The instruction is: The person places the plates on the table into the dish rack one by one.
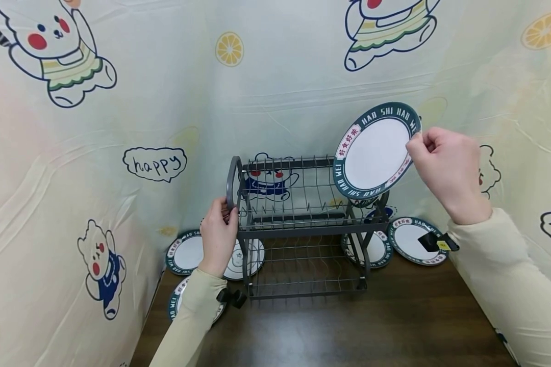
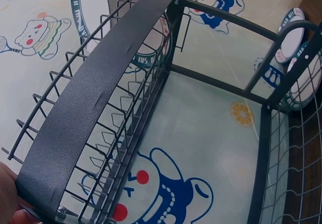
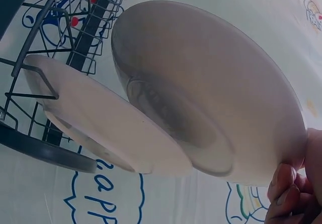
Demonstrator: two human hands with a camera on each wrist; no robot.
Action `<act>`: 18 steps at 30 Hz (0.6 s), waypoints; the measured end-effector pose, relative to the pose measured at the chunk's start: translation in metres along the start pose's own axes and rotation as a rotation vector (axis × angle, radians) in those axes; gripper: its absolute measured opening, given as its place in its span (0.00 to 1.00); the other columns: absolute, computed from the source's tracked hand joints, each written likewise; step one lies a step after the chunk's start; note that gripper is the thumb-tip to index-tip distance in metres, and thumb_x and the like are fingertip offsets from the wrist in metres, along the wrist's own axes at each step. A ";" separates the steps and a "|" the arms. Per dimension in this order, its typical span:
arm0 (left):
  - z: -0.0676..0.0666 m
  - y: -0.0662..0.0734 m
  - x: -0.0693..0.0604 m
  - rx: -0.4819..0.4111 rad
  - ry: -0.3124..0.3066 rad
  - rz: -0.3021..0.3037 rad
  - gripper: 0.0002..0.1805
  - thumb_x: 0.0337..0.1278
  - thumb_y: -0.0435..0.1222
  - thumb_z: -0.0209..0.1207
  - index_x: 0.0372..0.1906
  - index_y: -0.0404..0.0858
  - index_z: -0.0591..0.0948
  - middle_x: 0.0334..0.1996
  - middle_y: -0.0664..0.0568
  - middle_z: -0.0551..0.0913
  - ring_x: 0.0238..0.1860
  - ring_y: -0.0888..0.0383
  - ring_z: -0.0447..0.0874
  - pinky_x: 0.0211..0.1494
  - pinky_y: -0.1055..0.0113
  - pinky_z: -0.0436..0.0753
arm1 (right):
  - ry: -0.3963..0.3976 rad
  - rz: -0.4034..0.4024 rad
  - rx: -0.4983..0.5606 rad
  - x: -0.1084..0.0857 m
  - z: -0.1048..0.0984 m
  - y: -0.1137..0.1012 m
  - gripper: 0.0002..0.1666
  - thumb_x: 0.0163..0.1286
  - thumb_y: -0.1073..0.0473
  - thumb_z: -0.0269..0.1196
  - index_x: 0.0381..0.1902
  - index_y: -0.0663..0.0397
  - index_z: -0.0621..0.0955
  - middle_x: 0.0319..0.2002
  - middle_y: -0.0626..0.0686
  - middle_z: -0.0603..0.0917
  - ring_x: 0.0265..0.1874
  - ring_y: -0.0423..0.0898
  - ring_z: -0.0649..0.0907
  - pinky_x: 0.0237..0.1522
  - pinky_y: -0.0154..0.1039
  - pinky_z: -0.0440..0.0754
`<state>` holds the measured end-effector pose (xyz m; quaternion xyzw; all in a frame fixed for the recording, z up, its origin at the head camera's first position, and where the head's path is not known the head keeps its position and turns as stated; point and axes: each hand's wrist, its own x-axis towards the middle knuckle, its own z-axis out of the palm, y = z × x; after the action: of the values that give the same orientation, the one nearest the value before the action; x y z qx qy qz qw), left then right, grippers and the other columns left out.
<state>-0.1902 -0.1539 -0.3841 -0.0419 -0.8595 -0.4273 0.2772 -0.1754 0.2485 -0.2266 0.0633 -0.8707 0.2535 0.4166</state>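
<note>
While the head view shows the right grip (image 1: 447,171) pinching a plate (image 1: 374,153) at the right end of the dish rack (image 1: 289,233), with more plates (image 1: 413,242) on the tabletop (image 1: 349,326) apparently left to rack, the left wrist view shows the left grip (image 2: 9,199) holding the frame (image 2: 75,118), and the right wrist view a second plate (image 3: 100,108) already racked.

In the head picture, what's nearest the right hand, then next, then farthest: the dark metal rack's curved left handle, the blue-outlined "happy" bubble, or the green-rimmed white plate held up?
1. Green-rimmed white plate: pinched in the right hand.
2. Curved dark metal handle: across to the left, at the left hand.
3. Blue-outlined "happy" bubble: farther left.
</note>
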 end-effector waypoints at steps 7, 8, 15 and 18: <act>0.000 0.001 0.000 -0.002 -0.002 -0.004 0.14 0.72 0.29 0.60 0.58 0.29 0.78 0.50 0.35 0.85 0.49 0.40 0.88 0.54 0.46 0.88 | 0.026 -0.156 -0.087 -0.003 0.009 -0.005 0.20 0.68 0.64 0.55 0.14 0.59 0.77 0.10 0.53 0.73 0.10 0.38 0.62 0.14 0.30 0.53; 0.000 0.001 0.000 -0.001 -0.002 -0.005 0.14 0.72 0.29 0.60 0.58 0.29 0.78 0.50 0.35 0.85 0.49 0.40 0.88 0.54 0.47 0.88 | 0.032 -0.176 -0.097 -0.004 0.011 -0.005 0.20 0.67 0.64 0.56 0.14 0.59 0.77 0.10 0.53 0.73 0.10 0.38 0.63 0.14 0.30 0.53; -0.001 0.001 0.000 0.000 -0.001 -0.008 0.15 0.72 0.29 0.60 0.58 0.28 0.78 0.50 0.35 0.85 0.49 0.40 0.88 0.54 0.47 0.88 | 0.040 -0.276 -0.158 -0.008 0.020 -0.011 0.20 0.70 0.64 0.56 0.16 0.61 0.76 0.11 0.56 0.74 0.09 0.50 0.67 0.14 0.37 0.54; 0.000 0.001 0.000 0.000 0.003 -0.006 0.15 0.72 0.28 0.60 0.58 0.28 0.78 0.50 0.35 0.86 0.49 0.40 0.88 0.53 0.47 0.88 | 0.035 -0.287 -0.168 -0.009 0.023 -0.014 0.20 0.70 0.65 0.55 0.16 0.60 0.75 0.10 0.56 0.72 0.09 0.51 0.66 0.13 0.40 0.54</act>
<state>-0.1901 -0.1537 -0.3833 -0.0386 -0.8593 -0.4282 0.2770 -0.1810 0.2237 -0.2403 0.1475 -0.8635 0.1185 0.4675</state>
